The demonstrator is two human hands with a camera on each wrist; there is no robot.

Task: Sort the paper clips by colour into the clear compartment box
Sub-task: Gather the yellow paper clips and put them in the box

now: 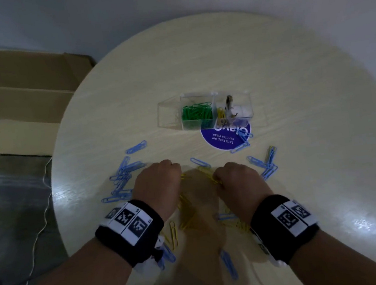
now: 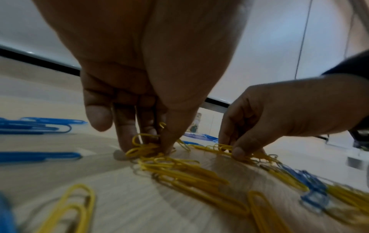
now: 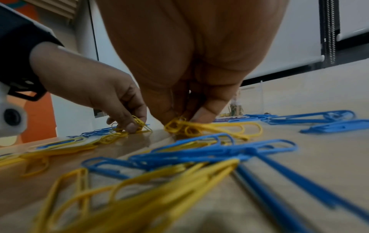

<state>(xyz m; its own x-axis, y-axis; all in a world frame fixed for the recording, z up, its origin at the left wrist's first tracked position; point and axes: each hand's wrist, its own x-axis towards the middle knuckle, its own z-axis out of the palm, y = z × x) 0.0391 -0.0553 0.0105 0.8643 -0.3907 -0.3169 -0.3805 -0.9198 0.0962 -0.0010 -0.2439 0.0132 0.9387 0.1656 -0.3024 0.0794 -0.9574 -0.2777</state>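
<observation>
Yellow clips [image 2: 179, 170] | both hands pinch bunches | box [image 1: 204, 109] contents partly unclear

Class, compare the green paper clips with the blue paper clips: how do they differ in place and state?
The green paper clips lie heaped together in one compartment of the clear box; the blue paper clips lie scattered loose over the table, none visibly boxed. Green looks sorted; blue awaits sorting. Both seem alike in shape.

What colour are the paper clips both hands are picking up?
Yellow paper clips, clearest in the left wrist view.
</observation>
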